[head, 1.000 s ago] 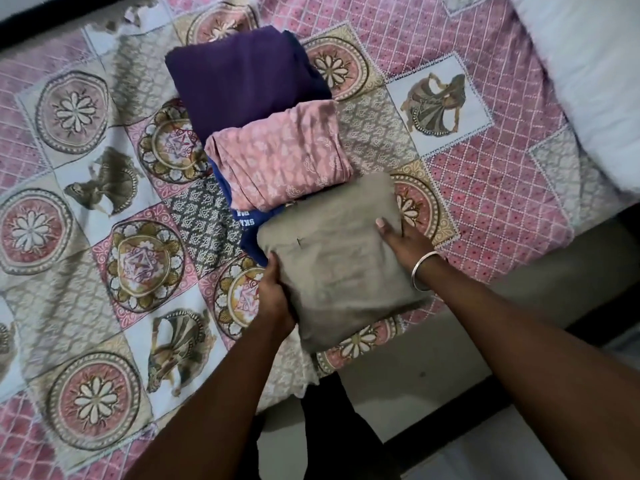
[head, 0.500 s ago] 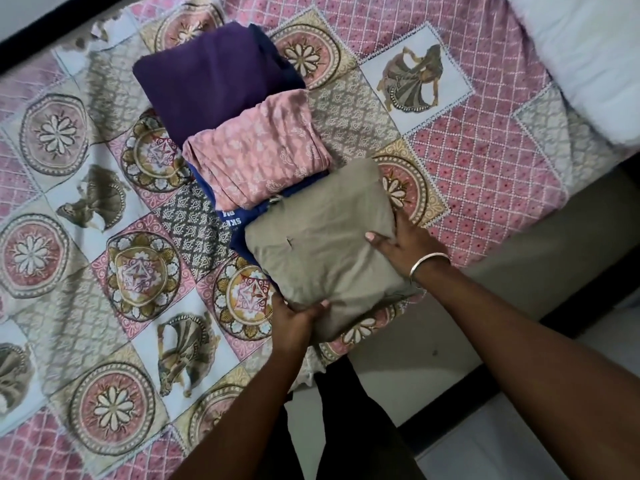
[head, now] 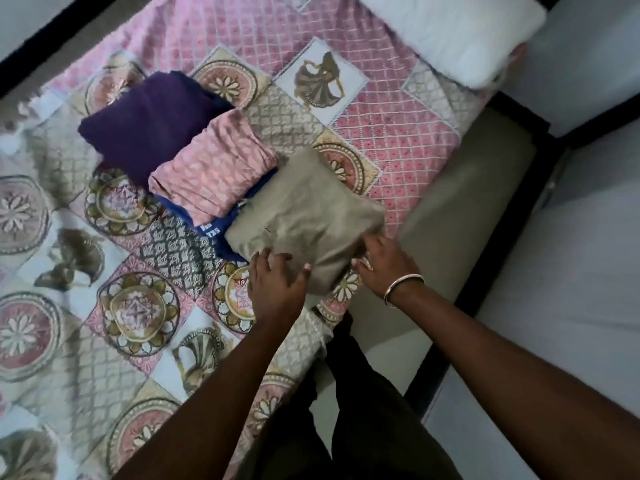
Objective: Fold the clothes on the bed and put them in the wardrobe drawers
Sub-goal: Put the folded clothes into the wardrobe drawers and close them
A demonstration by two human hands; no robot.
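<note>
**Squaring off the khaki fold, last one on the bed**

Comparing with a second ago: my left hand (head: 277,285) was along the left side of the khaki garment (head: 304,216), now it sits at the near edge, fingers spread and laid flat on the cloth. My right hand (head: 384,265) has slid from the right edge down to the near right corner; its fingertips seem tucked at or under the cloth there, but I cannot tell if they pinch it. Hands are apart, one at each near corner.

Khaki garment lies folded on the bed (head: 398,140) near its edge, overlapping the blue garment (head: 221,233). Pink patterned garment (head: 214,174) sits on the blue one, purple garment (head: 149,126) just behind, touching.

Judgement: folding looks finished, four folded pieces in a row. Hand shift reads like a setup to scoop the khaki piece up, or a last tidy pat. Nothing in the drawers yet; wardrobe not in view. White pillow (head: 460,32) at far right.
</note>
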